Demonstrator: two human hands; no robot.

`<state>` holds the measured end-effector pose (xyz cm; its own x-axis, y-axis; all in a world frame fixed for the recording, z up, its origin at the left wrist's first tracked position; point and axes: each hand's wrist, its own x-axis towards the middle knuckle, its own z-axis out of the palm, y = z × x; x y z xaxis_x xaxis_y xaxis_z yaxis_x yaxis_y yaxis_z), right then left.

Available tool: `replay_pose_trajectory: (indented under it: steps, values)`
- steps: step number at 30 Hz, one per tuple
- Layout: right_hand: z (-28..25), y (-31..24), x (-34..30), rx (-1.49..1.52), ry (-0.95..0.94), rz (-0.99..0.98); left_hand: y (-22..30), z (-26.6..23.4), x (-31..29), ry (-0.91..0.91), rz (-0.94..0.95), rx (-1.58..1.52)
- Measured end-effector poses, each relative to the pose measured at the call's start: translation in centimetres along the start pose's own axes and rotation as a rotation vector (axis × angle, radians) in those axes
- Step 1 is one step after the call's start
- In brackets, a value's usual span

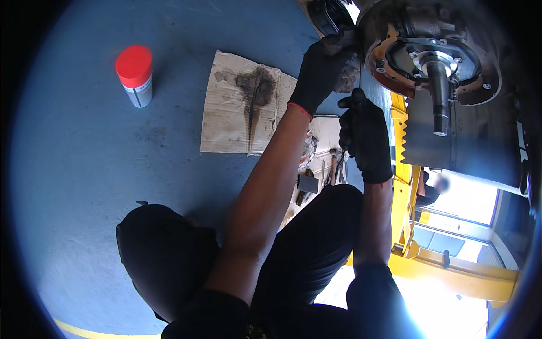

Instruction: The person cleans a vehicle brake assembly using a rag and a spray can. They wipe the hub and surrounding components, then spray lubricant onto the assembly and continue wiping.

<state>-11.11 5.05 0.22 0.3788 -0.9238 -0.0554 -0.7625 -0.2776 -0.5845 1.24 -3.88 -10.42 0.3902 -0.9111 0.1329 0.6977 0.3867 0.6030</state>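
In the head view, one left hand (326,70) in a black glove is at the left edge of one brake assembly (389,70) with one shaft (438,99). One gloved right hand (366,135) is just below, fingers partly curled. I cannot tell whether either grip grasps anything. One red-capped can (137,85) stands on the floor (113,198), beyond the left edge of one stained cardboard sheet (226,113).

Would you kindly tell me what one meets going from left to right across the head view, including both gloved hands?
Red-capped container, stained cardboard, left hand, right hand, protruding metal shaft.
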Motion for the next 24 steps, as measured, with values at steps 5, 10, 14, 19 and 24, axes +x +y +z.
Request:
replay_pose_trajectory:
  steps: [5,10,14,19,24]
  values:
    - [-0.3,-2.8,0.5,0.099,-0.031,0.066,1.8,1.5,-0.1,0.076,0.200,0.264]
    - [-1.9,-9.2,0.7,0.615,-0.173,0.373,6.0,1.6,0.4,0.187,0.634,0.933]
    - [-0.1,-8.2,2.1,-0.072,-0.113,-0.002,8.6,0.1,1.9,0.124,0.685,0.675]
    - [0.3,-4.0,2.3,-0.303,-0.058,-0.006,4.8,0.8,0.3,0.208,0.494,0.362]
    - [-1.0,3.2,1.7,-0.168,-0.021,0.000,2.4,2.6,-0.8,0.109,0.084,0.391]
